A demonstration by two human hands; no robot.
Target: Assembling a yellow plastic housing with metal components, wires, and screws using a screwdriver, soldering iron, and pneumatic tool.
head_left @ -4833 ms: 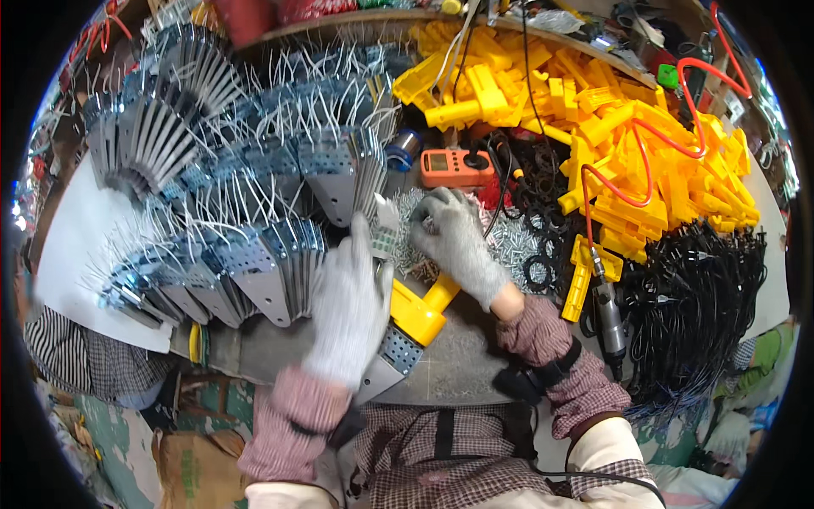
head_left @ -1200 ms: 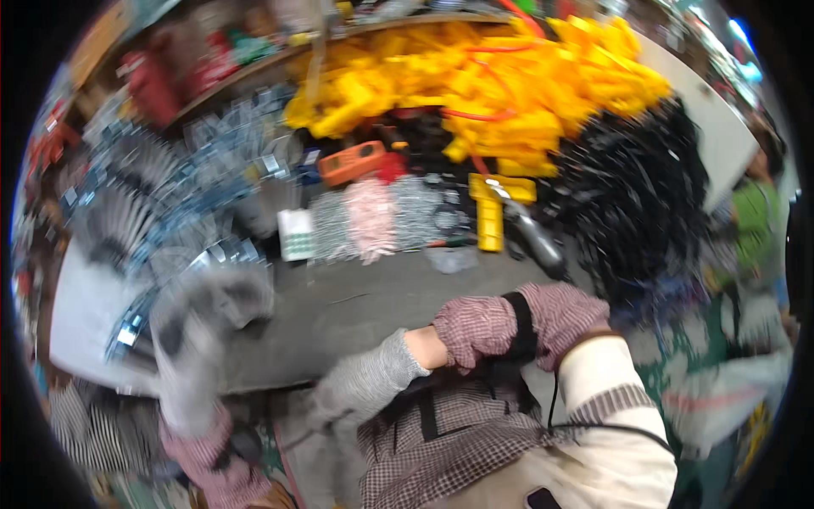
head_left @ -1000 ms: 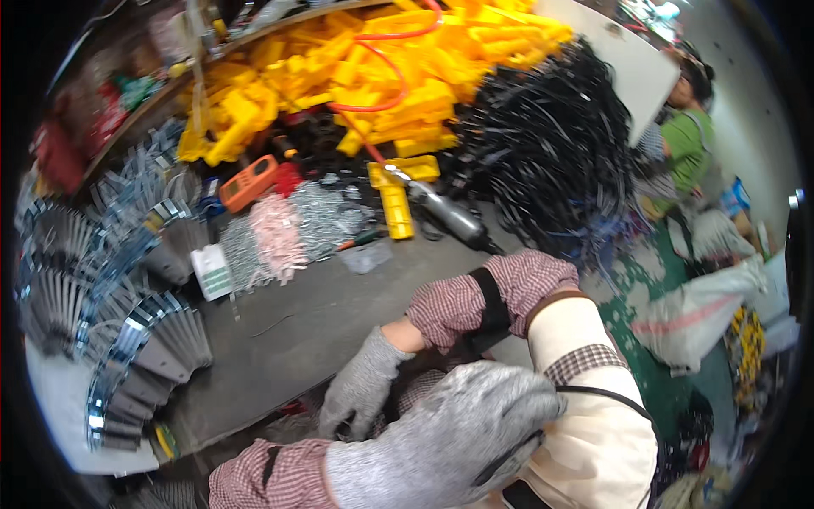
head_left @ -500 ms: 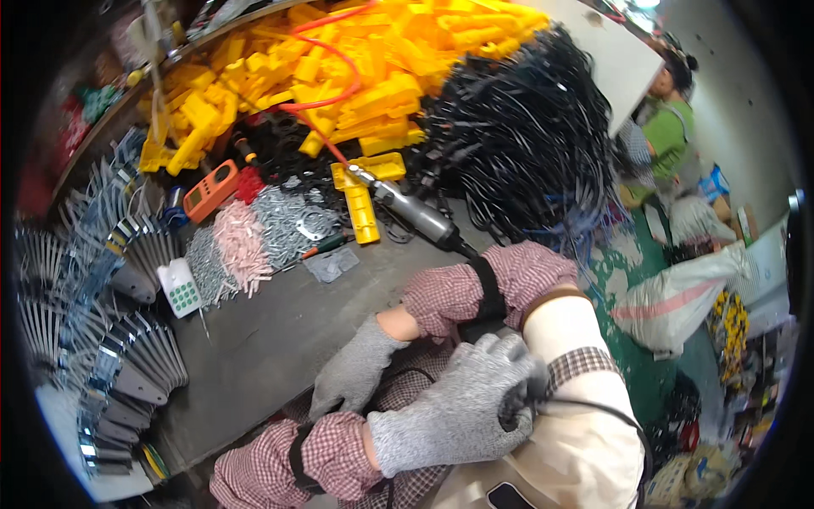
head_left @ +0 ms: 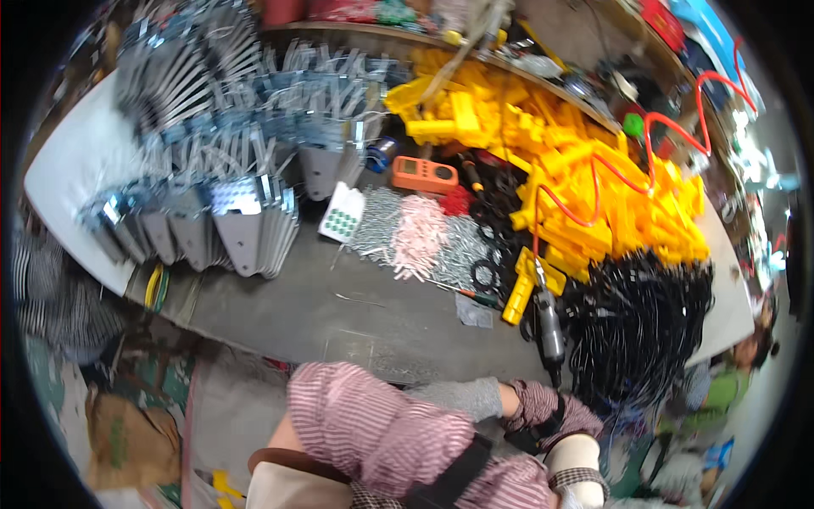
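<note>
My right hand (head_left: 462,397), in a grey knit glove, lies low beside the table's front edge. Its fingers are hidden behind my left forearm, so I cannot tell what it holds. My left forearm crosses in front of it in a pink checked sleeve cover (head_left: 381,424) with a black strap. The left hand itself is out of sight past the lower edge. Nearest to the right arm is a grey power screwdriver (head_left: 551,327) on a red coiled hose (head_left: 598,191), lying by a yellow plastic housing (head_left: 519,293) and a pile of black cables (head_left: 640,327).
Yellow plastic parts (head_left: 610,204) are heaped behind. Stacked metal brackets (head_left: 237,225) fill the left. Between them lie an orange meter (head_left: 424,175), screws (head_left: 373,225), pink pegs (head_left: 418,233) and a white card with green dots (head_left: 343,214). A person in green (head_left: 729,386) is far right.
My view has swung left, bringing more of the brackets in. The left glove has gone out of sight, and the left sleeve now covers part of the right glove.
</note>
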